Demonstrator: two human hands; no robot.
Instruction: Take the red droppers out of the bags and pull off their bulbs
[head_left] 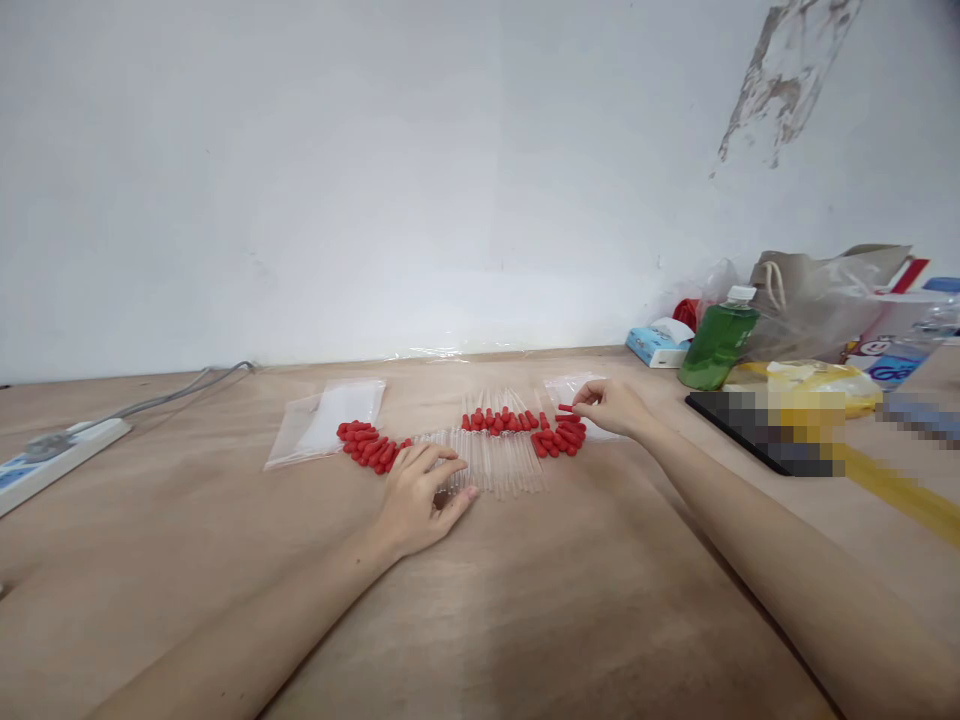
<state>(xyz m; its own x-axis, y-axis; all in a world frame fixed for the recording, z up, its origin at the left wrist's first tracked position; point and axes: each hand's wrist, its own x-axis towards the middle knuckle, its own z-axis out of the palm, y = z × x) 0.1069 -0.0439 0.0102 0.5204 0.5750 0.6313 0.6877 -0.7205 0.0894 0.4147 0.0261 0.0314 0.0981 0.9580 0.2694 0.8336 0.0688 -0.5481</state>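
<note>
- The tabletop [525, 620] is a wide plywood sheet filling the lower frame; judge your work zone as the middle strip only, and keep your forearms low so nothing gets swept off.
- At right of centre frame, the green bottle [718, 343], the paper bag [817, 290] and the other clutter sit well apart from your hands; leave them there.
- The clear plastic bags [326, 420] lie left of centre, just beside the left heap of red bulbs.
- The glass tubes [495, 462] lie in a fanned row at centre frame. Your left hand [420, 500] rests on their left end, fingers curled and lightly pressed on the glass; keep that pressure gentle, since thin glass will likely roll or snap.
- The red bulbs [559, 438] are heaped at the right of the row, with another heap [369, 445] at left.
- Your right hand [611, 405] pinches one red bulb [566, 408] at its fingertips, just above the right heap; hold it by the closed end so the open mouth stays free.
</note>
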